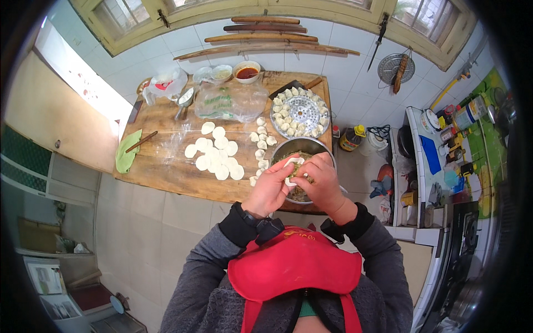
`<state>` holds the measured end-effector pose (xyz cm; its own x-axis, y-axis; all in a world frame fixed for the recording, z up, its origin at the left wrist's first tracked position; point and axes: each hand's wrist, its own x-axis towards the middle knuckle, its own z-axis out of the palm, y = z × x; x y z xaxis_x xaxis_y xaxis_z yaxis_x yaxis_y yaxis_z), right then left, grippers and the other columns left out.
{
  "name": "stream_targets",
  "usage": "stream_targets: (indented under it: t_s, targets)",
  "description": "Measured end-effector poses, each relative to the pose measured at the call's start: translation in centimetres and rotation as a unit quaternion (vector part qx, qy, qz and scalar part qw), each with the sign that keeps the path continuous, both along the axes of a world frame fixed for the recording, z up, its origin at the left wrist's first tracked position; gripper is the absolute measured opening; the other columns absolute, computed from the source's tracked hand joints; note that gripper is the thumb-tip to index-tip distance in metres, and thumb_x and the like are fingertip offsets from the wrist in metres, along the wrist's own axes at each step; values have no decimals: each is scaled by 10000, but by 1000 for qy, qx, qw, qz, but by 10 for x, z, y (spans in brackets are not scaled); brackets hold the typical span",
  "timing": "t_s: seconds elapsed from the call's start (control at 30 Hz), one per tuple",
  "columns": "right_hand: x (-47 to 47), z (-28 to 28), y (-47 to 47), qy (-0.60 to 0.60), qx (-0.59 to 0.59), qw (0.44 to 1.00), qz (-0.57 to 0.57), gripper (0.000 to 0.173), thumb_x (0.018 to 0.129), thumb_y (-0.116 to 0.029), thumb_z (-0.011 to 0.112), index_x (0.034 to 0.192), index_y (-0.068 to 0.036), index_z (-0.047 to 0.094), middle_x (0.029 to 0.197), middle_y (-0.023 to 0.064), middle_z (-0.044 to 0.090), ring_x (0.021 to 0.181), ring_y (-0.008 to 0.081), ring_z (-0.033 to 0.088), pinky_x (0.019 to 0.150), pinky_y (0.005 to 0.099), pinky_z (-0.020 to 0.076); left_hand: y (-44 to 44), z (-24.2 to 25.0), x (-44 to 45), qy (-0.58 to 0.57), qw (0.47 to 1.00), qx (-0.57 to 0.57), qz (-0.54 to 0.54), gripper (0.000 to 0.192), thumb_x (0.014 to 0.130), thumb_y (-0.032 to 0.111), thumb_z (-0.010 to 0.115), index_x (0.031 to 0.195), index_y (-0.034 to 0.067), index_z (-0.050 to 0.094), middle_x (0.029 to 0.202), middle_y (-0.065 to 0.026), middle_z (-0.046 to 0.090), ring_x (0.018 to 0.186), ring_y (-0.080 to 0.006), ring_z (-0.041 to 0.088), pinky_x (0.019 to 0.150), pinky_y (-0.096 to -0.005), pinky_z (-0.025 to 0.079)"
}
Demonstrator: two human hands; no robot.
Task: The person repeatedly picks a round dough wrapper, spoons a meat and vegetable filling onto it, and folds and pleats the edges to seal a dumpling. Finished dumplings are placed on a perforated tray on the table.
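Note:
Both hands are together over a steel bowl of filling [320, 143] at the table's front right. A round dough wrapper with greenish filling [294, 170] lies in my left hand [270, 186], its fingers curled around it. My right hand [324, 180] pinches the wrapper's right edge. Behind the bowl, a perforated metal steamer tray [300, 109] carries a ring of folded dumplings [285, 125]. More shaped dumplings [261, 145] stand in a column on the wooden table, left of the bowl. Farther left lie flat round wrappers [213, 156], partly overlapping.
On the wooden table [166, 183] are a plastic bag [231, 102], a bowl of red sauce [247, 74], a scoop of white powder [185, 98], a cleaver [284, 90], and a thin rolling pin [141, 142] on a green cloth [125, 160]. An oil bottle [352, 138] stands right.

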<state>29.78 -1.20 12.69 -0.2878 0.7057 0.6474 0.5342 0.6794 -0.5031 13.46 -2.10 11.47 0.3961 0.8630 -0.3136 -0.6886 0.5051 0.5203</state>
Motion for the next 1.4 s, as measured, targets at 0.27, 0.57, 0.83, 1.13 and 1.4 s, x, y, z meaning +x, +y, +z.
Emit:
stream_targets:
  t_s: [0.27,0.57,0.83,1.13,1.4]
  targets:
    - [21,-1,-9,64,-99,992,41,150,704,-105,785,792,-115,663,867,27,601,873,264,540,777,359,464,-3,-3,0,-29,999,2,-22,358,1050,168,449,1363,1,499,1259,-102,603,1108,-177,606,944,-318,511]
    - [32,-4,-32,-6,15,999,33,233,735,-2,758,927,-119,697,922,24,619,872,248,564,745,345,474,-5,8,-6,-41,998,-35,-42,405,1073,224,363,1393,-10,445,1363,-149,538,1242,-249,554,1075,-395,453]
    - [32,-1,-35,-55,84,995,30,322,689,28,713,969,-129,693,986,17,611,876,252,574,746,349,518,-12,23,-10,-83,992,-48,-87,411,1075,184,336,1412,-40,407,1392,-167,508,1247,-265,545,1082,-394,448]
    - [32,10,-36,-46,150,988,-11,396,676,-9,752,1050,-138,725,1068,11,644,924,244,550,800,344,485,-27,38,-8,-35,993,37,-105,432,1053,102,416,1472,5,374,1408,-129,505,1263,-216,532,1082,-340,442]
    - [35,14,-34,-74,164,984,6,430,678,-52,766,1100,-128,724,1131,-3,666,932,230,565,803,321,500,-32,35,-2,-34,993,55,-98,433,1054,110,424,1476,20,379,1404,-105,518,1274,-196,521,1085,-329,434]
